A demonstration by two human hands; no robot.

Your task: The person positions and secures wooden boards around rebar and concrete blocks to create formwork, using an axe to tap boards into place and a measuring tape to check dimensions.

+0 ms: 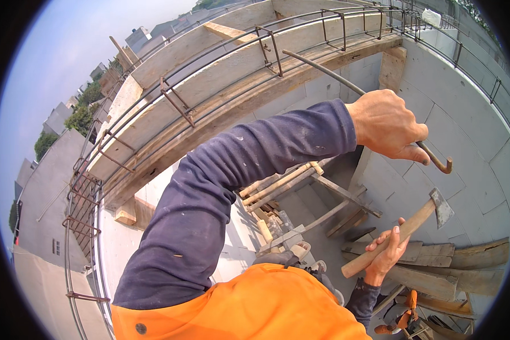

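My left arm, in a dark blue sleeve, reaches across to the right. My left hand [386, 123] is closed around a long metal rod [326, 71] whose near end bends into a small hook. The rod's straight end points toward the rebar cage [277, 52] along the wall top. Lower down, my right hand [385, 256] holds a hatchet [412, 224] by its wooden handle. The hatchet's metal head points up and right, below the rod's hooked end and apart from it.
Timber formwork boards [249, 93] run beneath the rebar along a curved-looking wall top. A grey block wall [436, 130] rises at the right. Below stand a wooden scaffold frame [334, 195] and stacked planks [430, 280]. Beyond the left edge are roofs and trees [79, 122].
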